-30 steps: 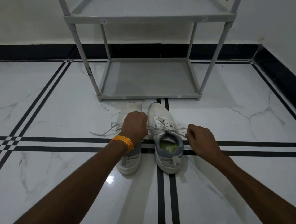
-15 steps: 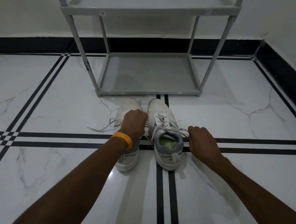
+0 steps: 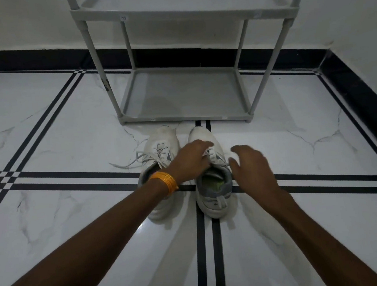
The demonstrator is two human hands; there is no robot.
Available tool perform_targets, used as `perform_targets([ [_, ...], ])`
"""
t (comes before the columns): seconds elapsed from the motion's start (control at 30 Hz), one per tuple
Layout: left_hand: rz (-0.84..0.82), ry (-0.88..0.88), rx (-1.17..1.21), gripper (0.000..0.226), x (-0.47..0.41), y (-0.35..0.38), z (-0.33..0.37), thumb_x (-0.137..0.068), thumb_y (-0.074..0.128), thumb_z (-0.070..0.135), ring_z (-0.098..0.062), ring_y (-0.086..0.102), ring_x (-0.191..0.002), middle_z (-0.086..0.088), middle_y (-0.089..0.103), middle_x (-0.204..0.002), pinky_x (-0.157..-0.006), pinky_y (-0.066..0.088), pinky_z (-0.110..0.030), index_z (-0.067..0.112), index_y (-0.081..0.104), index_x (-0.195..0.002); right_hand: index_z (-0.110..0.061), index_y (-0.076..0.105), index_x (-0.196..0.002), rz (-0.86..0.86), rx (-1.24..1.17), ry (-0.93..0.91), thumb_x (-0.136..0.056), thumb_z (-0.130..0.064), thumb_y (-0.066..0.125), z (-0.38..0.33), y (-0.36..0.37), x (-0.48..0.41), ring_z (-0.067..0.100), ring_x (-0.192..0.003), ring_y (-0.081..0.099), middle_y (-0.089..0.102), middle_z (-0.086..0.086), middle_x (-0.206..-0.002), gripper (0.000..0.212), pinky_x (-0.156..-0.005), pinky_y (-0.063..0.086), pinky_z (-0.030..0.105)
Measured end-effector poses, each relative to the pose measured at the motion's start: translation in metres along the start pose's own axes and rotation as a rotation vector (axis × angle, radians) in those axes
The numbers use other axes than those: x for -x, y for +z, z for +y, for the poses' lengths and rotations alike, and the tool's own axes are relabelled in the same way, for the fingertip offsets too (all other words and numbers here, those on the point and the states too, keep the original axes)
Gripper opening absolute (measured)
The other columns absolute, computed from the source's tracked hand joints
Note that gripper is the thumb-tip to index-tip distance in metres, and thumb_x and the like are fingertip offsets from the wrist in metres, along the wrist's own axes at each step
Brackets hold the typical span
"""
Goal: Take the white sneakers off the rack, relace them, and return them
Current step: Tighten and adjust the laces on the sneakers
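You're in a home, at a room corner: glossy white marble-look floor tiles point(image 3: 67, 136) with black stripes, black skirting point(image 3: 25, 59), and a grey 2-tier plastic shoe rack point(image 3: 177, 12) against the wall.

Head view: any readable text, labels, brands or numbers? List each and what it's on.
None can be read.
Small sticker on the rack's upper shelf rail: too small and blurred.
Two small tags on the rack's bottom rail: blurred.
White sneakers: grey side marks only, no legible brand.

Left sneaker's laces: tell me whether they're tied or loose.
Loose. The left sneaker has lace ends trailing untied across the floor to its left.
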State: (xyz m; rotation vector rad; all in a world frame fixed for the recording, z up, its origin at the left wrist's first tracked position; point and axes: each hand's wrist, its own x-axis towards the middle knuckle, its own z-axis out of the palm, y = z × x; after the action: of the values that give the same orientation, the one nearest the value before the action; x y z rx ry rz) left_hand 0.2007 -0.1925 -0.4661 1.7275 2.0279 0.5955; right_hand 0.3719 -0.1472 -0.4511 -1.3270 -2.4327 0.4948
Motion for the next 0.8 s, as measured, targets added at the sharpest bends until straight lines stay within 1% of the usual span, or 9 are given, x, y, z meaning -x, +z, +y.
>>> perform_targets([
  [0.03, -0.037, 0.027, -0.044, 0.040, 0.000, 0.007, 0.001, -0.091, 0.056, 0.011, -0.030, 0.056, -0.118, -0.015, 0.058, -0.130, -0.102, 0.043, -0.039, 0.009, 0.057, -0.131, -0.006, 0.061, -0.115, -0.075, 0.043, -0.039, -0.092, -0.018, 0.059, -0.007, 0.007, -0.002, 0.029, -0.099, 0.063, 0.065, 0.013, -0.114, 0.026, -0.085, 0.047, 0.034],
  [0.1, -0.028, 0.057, -0.122, 0.028, 0.002, 0.015, -0.002, -0.091, 0.056, 0.013, -0.032, 0.060, -0.106, -0.015, 0.060, -0.117, -0.092, 0.048, -0.043, 0.008, 0.063, -0.117, -0.008, 0.062, -0.110, -0.198, 0.169, -0.086, -0.087, -0.018, 0.064, -0.014, 0.021, -0.005, 0.027, -0.094, 0.064, 0.066, 0.013, -0.109, 0.025, -0.080, 0.048, 0.031],
  [0.17, 0.010, 0.070, -0.171, 0.024, 0.005, 0.017, -0.005, -0.092, 0.055, 0.015, -0.032, 0.060, -0.098, -0.015, 0.060, -0.111, -0.085, 0.049, -0.042, 0.008, 0.063, -0.114, -0.006, 0.063, -0.108, -0.241, 0.265, -0.096, -0.089, -0.015, 0.062, -0.014, 0.023, -0.009, 0.028, -0.094, 0.063, 0.066, 0.014, -0.108, 0.021, -0.077, 0.045, 0.030],
  [0.27, 0.030, 0.143, -0.288, 0.033, 0.010, 0.020, -0.010, -0.087, 0.062, 0.010, -0.033, 0.061, -0.094, -0.015, 0.058, -0.112, -0.082, 0.051, -0.042, 0.008, 0.058, -0.120, -0.005, 0.064, -0.109, -0.252, 0.329, -0.108, -0.089, -0.014, 0.061, -0.012, 0.022, -0.012, 0.027, -0.095, 0.062, 0.062, 0.015, -0.109, 0.022, -0.071, 0.036, 0.025],
  [0.33, 0.017, 0.222, -0.398, 0.029, 0.013, 0.022, -0.011, -0.087, 0.063, 0.009, -0.032, 0.060, -0.091, -0.015, 0.055, -0.111, -0.076, 0.051, -0.041, 0.007, 0.056, -0.115, -0.006, 0.062, -0.114, -0.252, 0.328, -0.131, -0.089, -0.013, 0.062, -0.013, 0.023, -0.010, 0.027, -0.097, 0.061, 0.060, 0.015, -0.111, 0.026, -0.074, 0.040, 0.026],
  [0.43, 0.020, 0.329, -0.539, 0.021, 0.016, 0.018, -0.009, -0.091, 0.057, 0.015, -0.030, 0.059, -0.087, -0.017, 0.056, -0.110, -0.072, 0.052, -0.042, 0.005, 0.059, -0.110, -0.004, 0.057, -0.121, -0.234, 0.305, -0.157, -0.090, -0.010, 0.060, -0.011, 0.025, -0.004, 0.029, -0.102, 0.057, 0.056, 0.017, -0.117, 0.032, -0.082, 0.045, 0.031],
  [0.57, 0.027, 0.392, -0.655, 0.013, 0.023, 0.014, -0.017, -0.090, 0.058, 0.015, -0.028, 0.059, -0.072, -0.015, 0.061, -0.093, -0.059, 0.049, -0.039, 0.005, 0.061, -0.097, -0.002, 0.055, -0.117, -0.179, 0.323, -0.179, -0.084, -0.005, 0.064, -0.004, 0.025, 0.001, 0.030, -0.101, 0.055, 0.056, 0.018, -0.115, 0.034, -0.079, 0.045, 0.034],
  [0.67, 0.037, 0.375, -0.650, 0.015, 0.021, 0.012, -0.018, -0.091, 0.056, 0.014, -0.028, 0.060, -0.076, -0.015, 0.061, -0.098, -0.061, 0.047, -0.038, 0.006, 0.060, -0.103, -0.003, 0.056, -0.114, -0.180, 0.327, -0.181, -0.082, -0.006, 0.067, -0.005, 0.023, 0.003, 0.031, -0.098, 0.056, 0.058, 0.017, -0.111, 0.035, -0.075, 0.043, 0.034],
  [0.8, 0.007, 0.308, -0.632, 0.021, 0.021, 0.009, -0.015, -0.094, 0.051, 0.012, -0.033, 0.062, -0.087, -0.017, 0.061, -0.107, -0.068, 0.052, -0.043, 0.004, 0.056, -0.112, -0.001, 0.059, -0.109, -0.160, 0.301, -0.164, -0.082, -0.005, 0.065, -0.005, 0.023, 0.003, 0.033, -0.094, 0.059, 0.061, 0.018, -0.107, 0.028, -0.069, 0.038, 0.033],
])
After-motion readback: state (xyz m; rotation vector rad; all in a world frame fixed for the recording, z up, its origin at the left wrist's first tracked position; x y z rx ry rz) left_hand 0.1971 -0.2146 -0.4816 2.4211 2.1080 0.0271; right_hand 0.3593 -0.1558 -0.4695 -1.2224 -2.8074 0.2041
